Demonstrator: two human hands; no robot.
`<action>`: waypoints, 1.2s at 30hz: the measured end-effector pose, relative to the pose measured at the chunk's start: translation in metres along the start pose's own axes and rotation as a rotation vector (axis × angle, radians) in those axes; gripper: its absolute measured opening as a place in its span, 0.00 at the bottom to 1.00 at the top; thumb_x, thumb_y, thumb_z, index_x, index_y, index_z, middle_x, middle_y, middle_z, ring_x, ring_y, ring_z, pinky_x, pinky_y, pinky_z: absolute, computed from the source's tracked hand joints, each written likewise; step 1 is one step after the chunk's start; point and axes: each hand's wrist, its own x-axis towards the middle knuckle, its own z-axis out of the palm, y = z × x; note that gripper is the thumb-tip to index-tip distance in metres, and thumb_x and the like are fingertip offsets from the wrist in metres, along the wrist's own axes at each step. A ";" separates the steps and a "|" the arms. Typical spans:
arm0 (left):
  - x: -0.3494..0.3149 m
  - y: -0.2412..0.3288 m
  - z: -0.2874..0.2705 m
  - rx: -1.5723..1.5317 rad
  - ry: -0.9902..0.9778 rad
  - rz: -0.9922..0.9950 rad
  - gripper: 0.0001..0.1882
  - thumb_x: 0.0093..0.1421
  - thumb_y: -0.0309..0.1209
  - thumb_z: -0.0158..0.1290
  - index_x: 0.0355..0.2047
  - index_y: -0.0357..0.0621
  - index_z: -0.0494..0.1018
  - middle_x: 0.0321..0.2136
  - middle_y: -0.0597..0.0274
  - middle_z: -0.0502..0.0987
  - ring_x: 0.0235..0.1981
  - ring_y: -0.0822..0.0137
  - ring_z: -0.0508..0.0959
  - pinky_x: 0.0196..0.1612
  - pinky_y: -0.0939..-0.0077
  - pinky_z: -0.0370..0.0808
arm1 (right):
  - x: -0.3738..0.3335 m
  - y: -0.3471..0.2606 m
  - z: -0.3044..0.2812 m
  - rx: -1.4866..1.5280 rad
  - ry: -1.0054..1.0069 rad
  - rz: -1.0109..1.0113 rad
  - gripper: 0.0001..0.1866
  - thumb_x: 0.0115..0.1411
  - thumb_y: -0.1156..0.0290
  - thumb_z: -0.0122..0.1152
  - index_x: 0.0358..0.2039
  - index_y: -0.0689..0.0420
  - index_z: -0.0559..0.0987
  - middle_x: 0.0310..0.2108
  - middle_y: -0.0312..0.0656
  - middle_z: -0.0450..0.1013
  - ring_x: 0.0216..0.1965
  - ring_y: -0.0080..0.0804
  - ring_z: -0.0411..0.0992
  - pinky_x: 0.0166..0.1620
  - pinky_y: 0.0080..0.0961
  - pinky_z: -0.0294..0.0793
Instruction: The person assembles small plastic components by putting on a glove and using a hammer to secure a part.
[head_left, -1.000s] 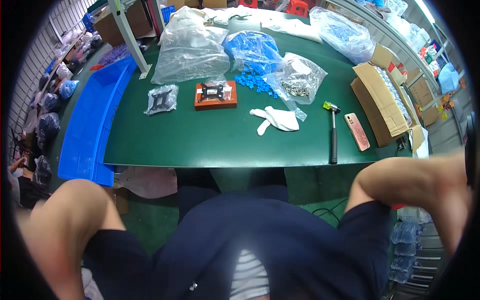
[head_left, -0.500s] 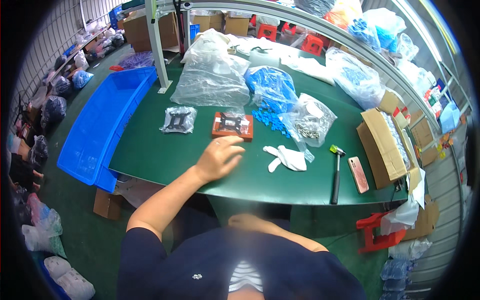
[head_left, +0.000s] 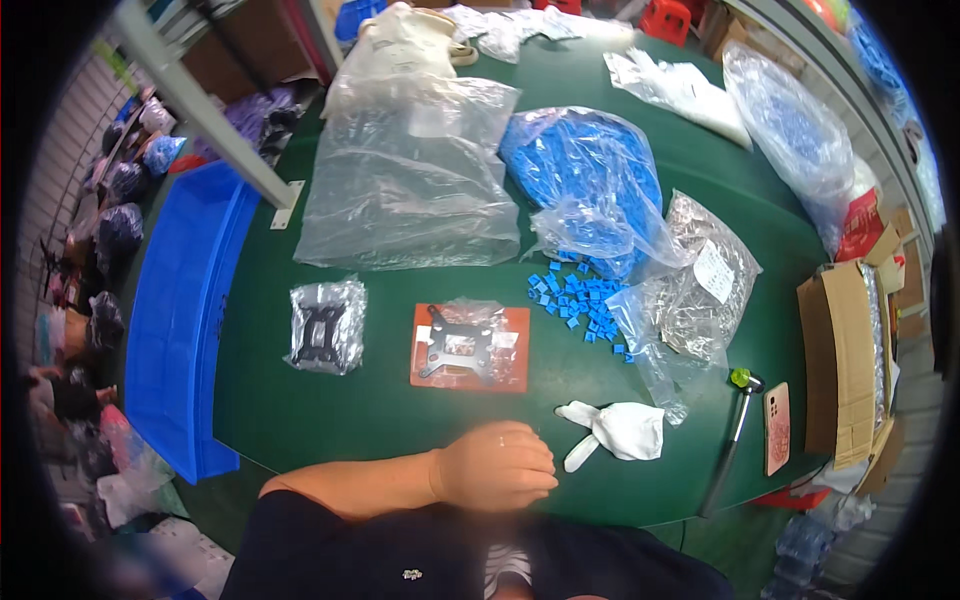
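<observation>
Navy top (head_left: 445, 552), small pale emblem (head_left: 412, 574)

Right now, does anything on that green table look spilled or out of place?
The small blue pieces do: they lie loose on the green table, near the clear bag with blue contents, perhaps spilled or poured out.

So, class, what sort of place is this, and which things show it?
Probably a small assembly or packing workshop: the green table holds a hammer, a scatter of loose blue pieces and an open cardboard box.
</observation>
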 end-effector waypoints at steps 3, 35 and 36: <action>-0.005 -0.009 -0.001 0.036 0.021 -0.137 0.12 0.49 0.23 0.63 0.36 0.42 0.78 0.35 0.61 0.79 0.37 0.60 0.80 0.43 0.65 0.77 | -0.004 -0.014 -0.002 0.005 0.049 -0.022 0.24 0.70 0.54 0.48 0.56 0.59 0.75 0.52 0.49 0.75 0.55 0.47 0.72 0.59 0.32 0.68; -0.007 -0.028 0.034 0.391 0.010 0.219 0.05 0.55 0.31 0.59 0.32 0.47 0.77 0.25 0.61 0.77 0.28 0.58 0.79 0.33 0.65 0.75 | -0.230 -0.293 0.075 -0.933 0.490 -0.055 0.12 0.66 0.62 0.55 0.44 0.50 0.81 0.40 0.44 0.79 0.41 0.47 0.76 0.45 0.38 0.75; -0.007 -0.029 0.034 0.390 0.012 0.225 0.05 0.55 0.31 0.59 0.32 0.47 0.77 0.25 0.61 0.77 0.28 0.58 0.79 0.32 0.65 0.75 | -0.239 -0.292 0.068 -0.936 0.558 -0.071 0.12 0.65 0.62 0.56 0.45 0.51 0.81 0.39 0.44 0.79 0.41 0.47 0.76 0.46 0.38 0.75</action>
